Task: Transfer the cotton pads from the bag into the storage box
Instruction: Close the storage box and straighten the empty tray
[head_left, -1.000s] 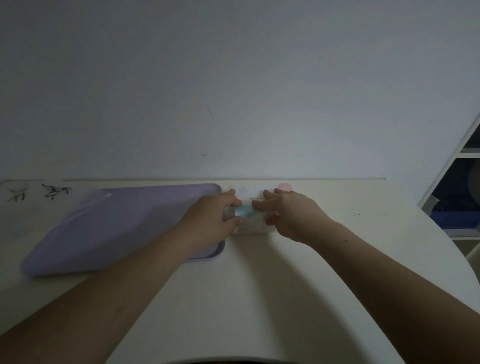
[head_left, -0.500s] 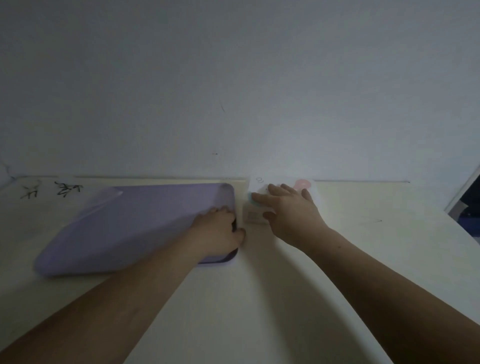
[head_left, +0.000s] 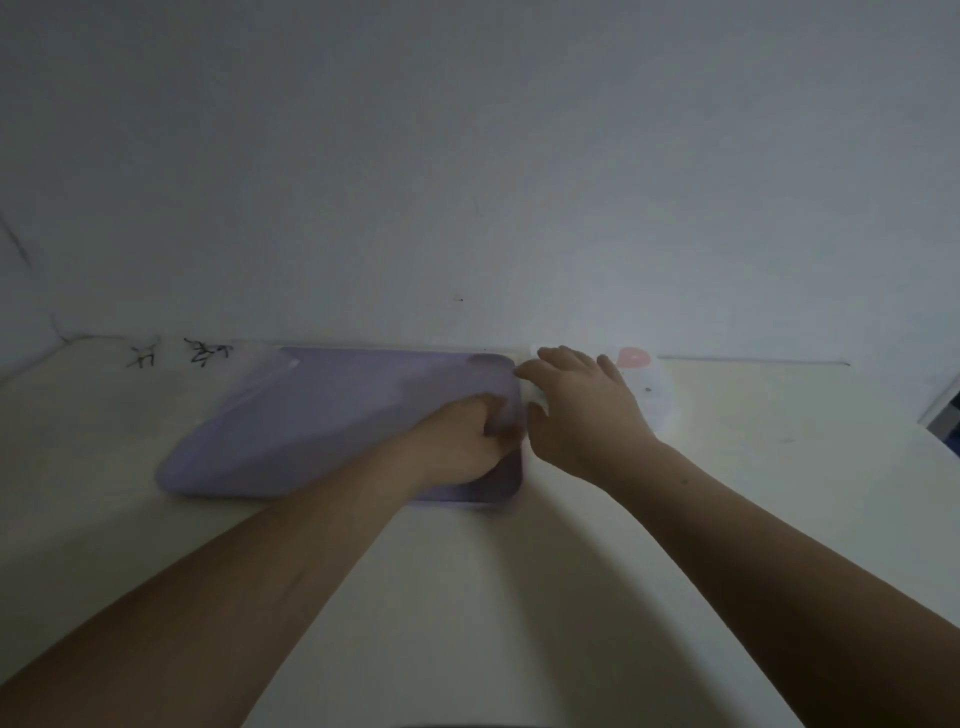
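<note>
Cream table (head_left: 519, 597): blurred clear bag (head_left: 657, 387), pink spot; right hand (head_left: 582, 410) splayed above; left hand (head_left: 467, 441) grip unclear.

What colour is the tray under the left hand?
Pale lilac purple, plain with no pattern. The tray shows in the head view, with the left hand on its right end.

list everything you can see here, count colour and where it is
tray: 1, lilac, on the table left of centre, against the wall
bag: 1, clear with a pink mark, on the table right of the tray, mostly hidden by the right hand
table: 1, cream, fills the lower half
scribbles: 2 dark marks, far left of the table by the wall
wall: 1, pale grey, behind the table
left hand: 1, curled at the tray's right edge; contents blurred
right hand: 1, fingers spread over the bag
</note>
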